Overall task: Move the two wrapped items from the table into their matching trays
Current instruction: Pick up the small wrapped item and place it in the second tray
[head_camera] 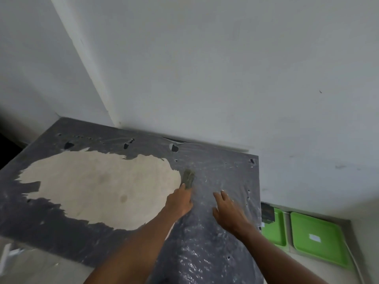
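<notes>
My left hand (pixel 180 201) pinches the small greenish plastic-wrapped item (pixel 188 178) lying on the dark film-covered counter (pixel 225 171), ready to lift; my right hand (pixel 227 210) hovers released, nearer the green plastic trays (pixel 317 238) below.

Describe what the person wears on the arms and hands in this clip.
Nothing shows on either. The left hand and right hand are bare, with no gloves, rings or watch in view. Both forearms are bare as far as the picture's lower edge; no sleeve shows. The picture is slightly blurred, so small details could be missed.
</notes>
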### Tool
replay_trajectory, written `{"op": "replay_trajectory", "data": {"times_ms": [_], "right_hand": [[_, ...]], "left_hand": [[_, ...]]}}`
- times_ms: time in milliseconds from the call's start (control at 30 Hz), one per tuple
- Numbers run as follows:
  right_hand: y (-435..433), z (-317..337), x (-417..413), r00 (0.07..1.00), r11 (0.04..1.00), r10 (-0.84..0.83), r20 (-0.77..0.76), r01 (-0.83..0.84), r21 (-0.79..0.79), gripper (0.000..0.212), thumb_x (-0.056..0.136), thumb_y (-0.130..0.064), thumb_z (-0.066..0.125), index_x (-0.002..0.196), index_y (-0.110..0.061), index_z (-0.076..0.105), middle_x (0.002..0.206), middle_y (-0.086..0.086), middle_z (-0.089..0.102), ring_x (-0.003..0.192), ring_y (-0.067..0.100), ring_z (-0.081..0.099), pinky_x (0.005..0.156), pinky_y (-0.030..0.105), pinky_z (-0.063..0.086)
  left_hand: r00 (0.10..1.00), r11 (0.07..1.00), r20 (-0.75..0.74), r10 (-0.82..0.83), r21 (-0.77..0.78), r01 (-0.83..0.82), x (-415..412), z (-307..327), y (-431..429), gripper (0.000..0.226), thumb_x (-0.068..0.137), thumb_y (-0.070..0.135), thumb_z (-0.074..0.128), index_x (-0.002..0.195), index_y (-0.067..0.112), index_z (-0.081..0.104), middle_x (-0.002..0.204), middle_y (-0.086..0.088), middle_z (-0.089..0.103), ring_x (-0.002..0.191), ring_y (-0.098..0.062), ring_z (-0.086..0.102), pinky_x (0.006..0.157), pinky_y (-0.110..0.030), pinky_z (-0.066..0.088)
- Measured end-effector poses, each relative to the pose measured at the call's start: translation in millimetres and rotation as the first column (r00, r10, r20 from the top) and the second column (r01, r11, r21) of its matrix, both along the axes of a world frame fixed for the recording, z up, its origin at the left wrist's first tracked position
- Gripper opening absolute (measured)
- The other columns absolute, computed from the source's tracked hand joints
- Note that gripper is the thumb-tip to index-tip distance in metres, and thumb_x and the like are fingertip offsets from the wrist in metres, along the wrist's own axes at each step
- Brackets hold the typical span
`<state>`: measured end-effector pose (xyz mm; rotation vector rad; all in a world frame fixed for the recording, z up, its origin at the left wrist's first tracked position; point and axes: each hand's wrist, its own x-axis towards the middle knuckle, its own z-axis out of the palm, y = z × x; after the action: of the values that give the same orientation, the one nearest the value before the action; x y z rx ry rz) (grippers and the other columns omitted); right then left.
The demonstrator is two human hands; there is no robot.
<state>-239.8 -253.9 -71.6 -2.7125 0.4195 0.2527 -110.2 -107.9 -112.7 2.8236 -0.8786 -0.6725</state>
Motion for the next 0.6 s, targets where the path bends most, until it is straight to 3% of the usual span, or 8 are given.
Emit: {"op": "replay_trajectory", "data": {"times_ms": [200,333,467,600], "right_hand": [[-0.4,-39.1,9.7,1.0,1.0,-0.012,-0.02,0.013,0.02,0.039,0.091,-0.019,0.048,0.128,-0.012,0.039,0.133,0.014,0.045,0.11,0.032,0.053,0.086,0.042,0.05],[-3.1,-54.4,12.4,0.999,0.999,-0.029,-0.033,0.03,0.043,0.04,0.092,-0.023,0.047,0.13,-0.016,0.036,0.134,0.01,0.045,0.104,0.027,0.056,0.081,0.042,0.053],[-6.7,-54.7,12.4,1.0,0.999,-0.021,-0.019,0.022,0.048,0.041,0.094,-0.02,0.045,0.133,-0.013,0.036,0.136,0.012,0.045,0.106,0.027,0.056,0.083,0.039,0.052],[-16.2,-35.3,20.9,1.0,1.0,-0.007,-0.004,0.007,0.014,0.048,0.094,-0.016,0.044,0.14,-0.01,0.031,0.146,0.019,0.036,0.123,0.034,0.047,0.095,0.043,0.046]], "left_hand": [[1.0,0.999,0.002,-0.015,0.032,0.015,22.0,-38.6,-13.8,0.054,0.098,0.038,0.052,0.147,0.039,0.03,0.162,-0.014,0.017,0.133,-0.039,0.042,0.108,-0.048,0.042],[0.989,0.978,0.006,0.15,-0.146,-0.148,32.3,-54.7,-12.1,0.039,0.099,0.031,0.053,0.137,0.024,0.047,0.139,-0.013,0.044,0.112,-0.03,0.054,0.096,-0.041,0.052],[0.997,0.965,0.015,0.073,-0.254,-0.067,36.9,-54.1,-5.2,0.022,0.097,0.017,0.051,0.118,0.023,0.056,0.124,-0.006,0.056,0.104,-0.026,0.059,0.092,-0.04,0.055],[0.999,0.927,-0.029,-0.031,-0.375,0.018,33.6,-30.6,-15.0,0.03,0.095,0.005,0.055,0.118,0.024,0.054,0.124,-0.005,0.052,0.107,-0.024,0.063,0.095,-0.028,0.055]]}}
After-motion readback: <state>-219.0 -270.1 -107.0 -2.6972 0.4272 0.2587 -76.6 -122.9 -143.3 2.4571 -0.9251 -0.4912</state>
